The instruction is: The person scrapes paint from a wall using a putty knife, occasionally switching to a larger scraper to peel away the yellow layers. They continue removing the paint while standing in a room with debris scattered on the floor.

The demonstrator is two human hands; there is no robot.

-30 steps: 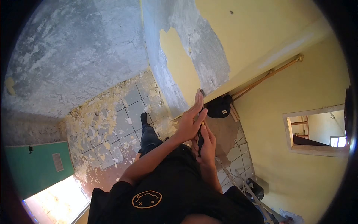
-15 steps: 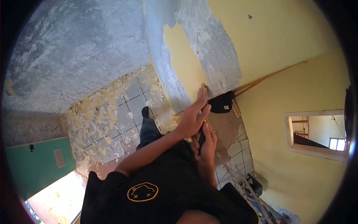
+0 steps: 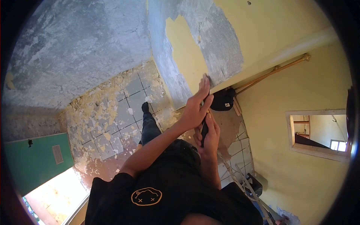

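Observation:
My left hand lies nearly flat along the front of a scraper, fingers stretched up towards the wall and thumb off to the side. Lower down, my right hand is wrapped round the black handle of that scraper. Its blade is mostly hidden under my left fingers, at the wall's lower part. The wall carries a strip of yellow paint between bare grey patches, and the fingertips are at the strip's lower end.
Paint flakes cover the tiled floor. A black cap and wooden poles are to the right. A stepladder stands at lower right, near a framed wall opening. A green door is at left.
Both hands and the scraper have shifted slightly up in the view along the wall. The camera view has tilted a little; the grip looks the same.

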